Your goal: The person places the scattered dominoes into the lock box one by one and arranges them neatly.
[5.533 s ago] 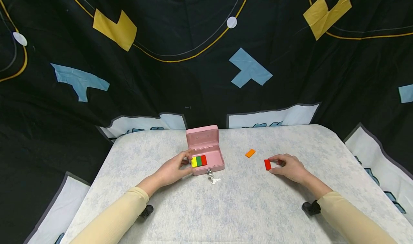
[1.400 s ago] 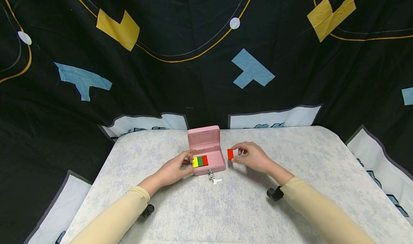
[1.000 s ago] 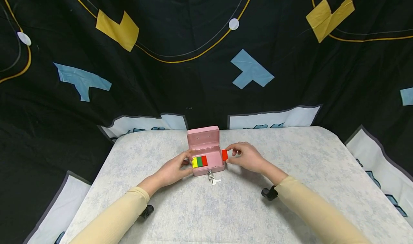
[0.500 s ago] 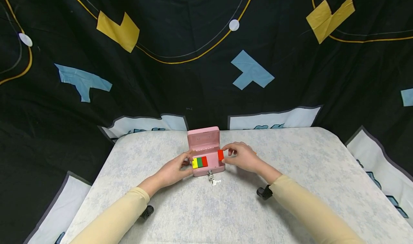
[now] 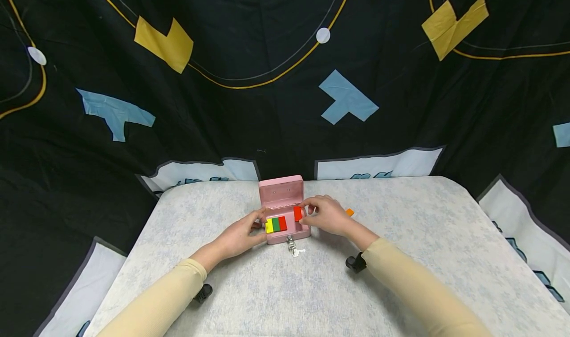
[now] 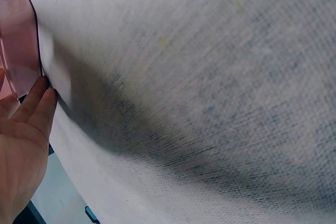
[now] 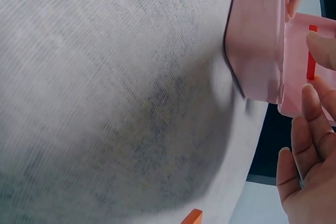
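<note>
A small pink cash box [image 5: 280, 192] stands on the table with its lid raised. Flat yellow [image 5: 269, 226], green [image 5: 275, 224] and red [image 5: 282, 223] blocks lie side by side at the left of its tray. My left hand [image 5: 238, 234] grips the box's left side, thumb near the front corner and fingers at the rim. Between thumb and fingertip, my right hand [image 5: 327, 216] pinches another red block [image 5: 298, 214], held on edge over the tray's right part; the right wrist view shows this red block [image 7: 311, 56] edge-on against the pink lid.
Keys [image 5: 296, 252] hang from the lock on the box's front. An orange block [image 5: 350, 212] lies on the table behind my right hand, partly hidden. The cloth-covered table [image 5: 285, 297] ends at a dark curtain [image 5: 249, 124] at the back.
My right hand has carried the red block leftward from the table's right side to over the open box. The orange block is now partly covered by that hand. My left hand stays put.
</note>
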`<state>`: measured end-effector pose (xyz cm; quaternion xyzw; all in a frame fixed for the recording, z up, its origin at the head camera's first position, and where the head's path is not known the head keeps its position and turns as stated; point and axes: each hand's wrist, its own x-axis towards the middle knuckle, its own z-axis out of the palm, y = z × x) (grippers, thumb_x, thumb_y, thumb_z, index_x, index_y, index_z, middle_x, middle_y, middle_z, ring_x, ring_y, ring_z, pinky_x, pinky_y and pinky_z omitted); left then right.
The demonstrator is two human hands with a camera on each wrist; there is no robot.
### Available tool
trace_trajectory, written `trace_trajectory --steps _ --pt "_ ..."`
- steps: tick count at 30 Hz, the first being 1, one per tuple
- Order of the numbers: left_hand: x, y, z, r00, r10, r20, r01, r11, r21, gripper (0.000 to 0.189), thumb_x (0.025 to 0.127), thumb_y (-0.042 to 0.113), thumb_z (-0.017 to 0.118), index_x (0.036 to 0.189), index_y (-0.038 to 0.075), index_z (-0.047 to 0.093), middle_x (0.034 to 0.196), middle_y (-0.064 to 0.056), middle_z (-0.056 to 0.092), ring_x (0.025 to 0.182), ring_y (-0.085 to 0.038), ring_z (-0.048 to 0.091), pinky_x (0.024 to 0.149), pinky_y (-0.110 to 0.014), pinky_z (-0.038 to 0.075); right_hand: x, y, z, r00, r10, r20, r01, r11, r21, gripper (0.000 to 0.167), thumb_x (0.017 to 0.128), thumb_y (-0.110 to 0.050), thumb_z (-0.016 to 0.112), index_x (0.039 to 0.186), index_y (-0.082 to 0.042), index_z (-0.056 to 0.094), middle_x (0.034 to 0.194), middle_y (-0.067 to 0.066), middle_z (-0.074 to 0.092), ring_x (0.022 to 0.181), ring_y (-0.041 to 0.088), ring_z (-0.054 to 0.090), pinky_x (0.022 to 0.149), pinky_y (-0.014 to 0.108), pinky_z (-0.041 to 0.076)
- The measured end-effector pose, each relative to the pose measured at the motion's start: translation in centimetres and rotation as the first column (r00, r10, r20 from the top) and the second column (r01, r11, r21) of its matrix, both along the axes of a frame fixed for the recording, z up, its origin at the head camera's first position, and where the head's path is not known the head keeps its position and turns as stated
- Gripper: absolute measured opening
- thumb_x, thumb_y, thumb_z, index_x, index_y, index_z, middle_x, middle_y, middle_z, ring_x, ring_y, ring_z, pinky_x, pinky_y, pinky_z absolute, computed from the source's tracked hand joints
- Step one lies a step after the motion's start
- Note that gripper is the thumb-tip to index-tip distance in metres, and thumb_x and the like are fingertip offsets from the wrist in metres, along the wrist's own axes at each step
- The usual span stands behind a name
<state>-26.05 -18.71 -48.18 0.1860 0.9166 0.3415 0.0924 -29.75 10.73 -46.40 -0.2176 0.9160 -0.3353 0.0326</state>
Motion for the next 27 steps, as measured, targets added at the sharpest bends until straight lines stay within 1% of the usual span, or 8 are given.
trace_trajectory --steps 5,8,17,22,24,27 --pt "0.0 0.0 -0.1 1.000 -0.002 0.001 0.002 1.000 0.006 0.038 0.095 0.035 0.075 0.120 0.015 0.055 0.165 -0.003 0.033 0.127 -0.027 0.059 0.108 -0.046 0.045 -0.1 -0.5 0.0 1.000 0.012 0.006 -0.012 1.000 0.003 0.037 0.087 -0.030 0.081 0.121 -0.018 0.072 0.092 -0.004 0.062 0.091 0.016 0.053 0.076 0.036 0.044" --pt "0.0 0.0 -0.1 1.000 -0.005 0.002 0.004 1.000 0.008 0.038 0.095 0.036 0.075 0.120 0.015 0.055 0.165 -0.003 0.033 0.127 -0.027 0.058 0.108 -0.046 0.045 -0.3 -0.8 -0.2 1.000 0.018 0.003 -0.018 1.000 0.019 0.039 0.087 -0.030 0.080 0.123 -0.017 0.072 0.091 -0.004 0.062 0.092 0.016 0.053 0.078 0.036 0.043" --pt "0.0 0.0 0.1 1.000 0.004 0.013 -0.004 1.000 0.004 0.039 0.095 0.039 0.075 0.121 0.016 0.056 0.165 -0.003 0.032 0.128 -0.027 0.058 0.108 -0.048 0.045 -0.9 -1.5 -0.6 1.000 -0.010 0.022 0.009 0.999 0.045 0.040 0.085 -0.031 0.084 0.122 -0.018 0.073 0.088 -0.006 0.060 0.095 0.017 0.051 0.076 0.035 0.043" --pt "0.1 0.0 0.2 1.000 0.007 0.010 -0.007 1.000 0.006 0.039 0.095 0.038 0.075 0.121 0.016 0.056 0.165 -0.003 0.033 0.128 -0.027 0.058 0.108 -0.048 0.045 -1.1 -1.7 -0.8 1.000 -0.005 0.019 0.004 0.998 0.065 0.041 0.084 -0.034 0.085 0.122 -0.021 0.074 0.096 -0.003 0.063 0.095 0.018 0.050 0.074 0.034 0.044" --pt "0.1 0.0 0.3 1.000 0.005 0.014 -0.006 1.000 0.012 0.038 0.095 0.037 0.074 0.121 0.015 0.056 0.165 -0.003 0.033 0.128 -0.027 0.058 0.109 -0.048 0.045 -1.0 -1.9 -0.8 1.000 0.003 0.016 -0.004 0.998 0.065 0.042 0.083 -0.036 0.086 0.122 -0.022 0.075 0.100 -0.002 0.064 0.096 0.018 0.049 0.076 0.035 0.044" --pt "0.1 0.0 0.3 1.000 0.001 0.021 -0.002 1.000 0.018 0.038 0.096 0.035 0.075 0.121 0.014 0.056 0.165 -0.003 0.032 0.129 -0.028 0.058 0.109 -0.047 0.044 -1.0 -2.0 -0.8 1.000 0.009 0.004 -0.010 0.997 0.070 0.042 0.082 -0.036 0.088 0.119 -0.022 0.075 0.100 0.000 0.065 0.096 0.019 0.048 0.077 0.035 0.043"
